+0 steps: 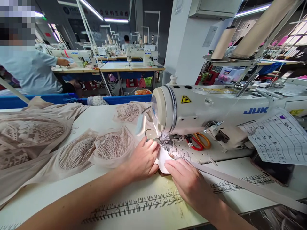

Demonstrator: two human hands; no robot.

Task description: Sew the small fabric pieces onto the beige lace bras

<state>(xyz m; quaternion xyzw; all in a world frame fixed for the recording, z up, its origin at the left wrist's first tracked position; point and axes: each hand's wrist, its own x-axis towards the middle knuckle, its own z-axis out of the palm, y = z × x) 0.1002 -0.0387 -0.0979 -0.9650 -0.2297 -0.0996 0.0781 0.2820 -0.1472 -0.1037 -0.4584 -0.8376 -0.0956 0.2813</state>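
Observation:
Under the needle area of a white sewing machine (194, 110) lies a pale bra piece (164, 159), brightly lit by the machine lamp. My left hand (144, 158) is closed on its left side, fingers bent close to the presser foot (165, 143). On the near right edge, my right hand (189, 179) pinches the fabric between thumb and fingers. Beige lace cups (114, 143) spread over the table just left of my left hand. A beige strip (240, 182) runs from near the presser foot past my right hand to the right edge.
Orange- and red-handled scissors (200, 141) lie beneath the machine arm. More lace bras (33, 131) are heaped at left. A written paper sheet (280, 137) hangs over a dark phone-like object (273, 169). Thread cones (223, 43) stand above. Another person (31, 70) sits at a machine beyond.

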